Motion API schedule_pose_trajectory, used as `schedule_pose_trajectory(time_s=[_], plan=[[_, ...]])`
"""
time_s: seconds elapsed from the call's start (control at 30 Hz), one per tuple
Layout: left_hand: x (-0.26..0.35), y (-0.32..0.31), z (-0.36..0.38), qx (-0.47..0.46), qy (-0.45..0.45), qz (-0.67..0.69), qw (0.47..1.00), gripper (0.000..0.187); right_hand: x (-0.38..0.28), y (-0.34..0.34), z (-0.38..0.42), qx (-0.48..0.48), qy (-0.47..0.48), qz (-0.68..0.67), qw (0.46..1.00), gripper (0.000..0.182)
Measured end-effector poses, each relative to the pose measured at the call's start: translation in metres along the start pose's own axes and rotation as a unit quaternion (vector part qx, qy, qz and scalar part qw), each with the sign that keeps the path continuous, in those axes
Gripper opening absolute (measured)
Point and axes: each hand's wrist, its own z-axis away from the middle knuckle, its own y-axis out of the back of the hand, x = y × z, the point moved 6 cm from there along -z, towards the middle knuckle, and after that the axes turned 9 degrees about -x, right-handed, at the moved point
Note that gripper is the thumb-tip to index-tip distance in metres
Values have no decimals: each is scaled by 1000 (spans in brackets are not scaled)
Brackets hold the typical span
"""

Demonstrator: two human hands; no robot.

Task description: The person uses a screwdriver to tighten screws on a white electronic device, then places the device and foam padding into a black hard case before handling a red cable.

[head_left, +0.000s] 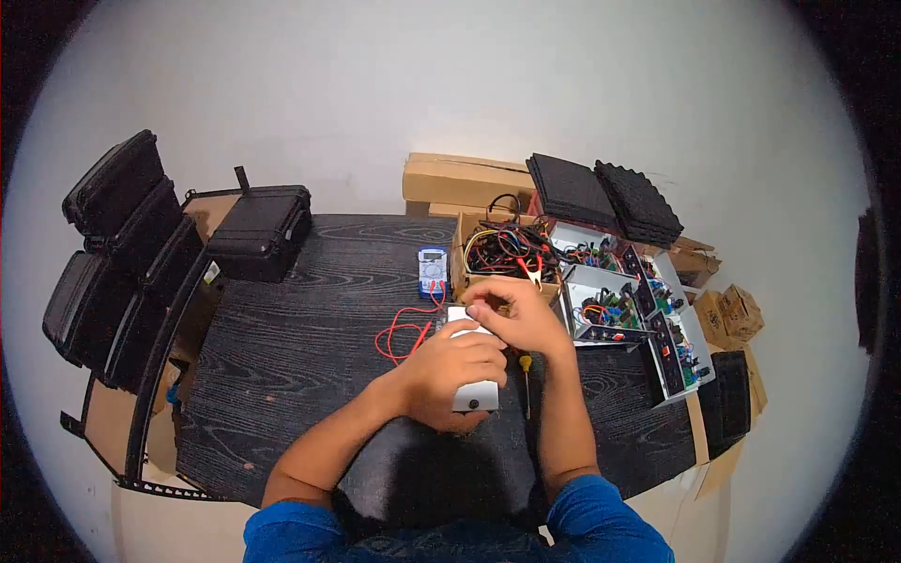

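Note:
A white rectangular box (477,398) with a dark round spot near its near end lies in front of me on the black table. My left hand (452,368) is closed around the box from the left side, fingers across its top. At the far end of the box, my right hand (518,319) is closed in a pinch; whatever lies between its fingertips is too small or hidden to name. A screwdriver with a yellow handle (526,363) rests just right of the box. Red test leads (413,330) run beside the left hand from a blue-and-white multimeter (433,270).
Behind my hands stands a cardboard box (462,246) full of tangled cables (507,249). Several open white enclosures (601,296) with circuit boards sit at right, black foam sheets (610,199) behind them. Black cases (258,230) are stacked at left on the black wood-grain table (300,347).

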Motion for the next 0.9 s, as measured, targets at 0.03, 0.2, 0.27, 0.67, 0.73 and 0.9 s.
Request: schedule_pose_trajectory(time_s=[0.03,0.2,0.27,0.67,0.73,0.9], plan=[[0,0,0,-1,0,0,1000,47,-3,0,0,11,21,-3,1000,13],[0,-1,1,-1,4,-8,1000,45,8,0,2,-8,-26,-13,1000,14],[0,-1,1,-2,4,-6,1000,44,12,-1,4,-9,-69,-48,996,15],[-1,-1,2,-24,17,-16,999,46,91,27,72,-2,-318,270,909,44],[-2,-3,4,-23,18,-15,999,46,108,13,92,-54,-372,320,870,53],[-1,-3,5,-30,18,-14,999,48,133,-14,125,-85,-437,324,834,65]])
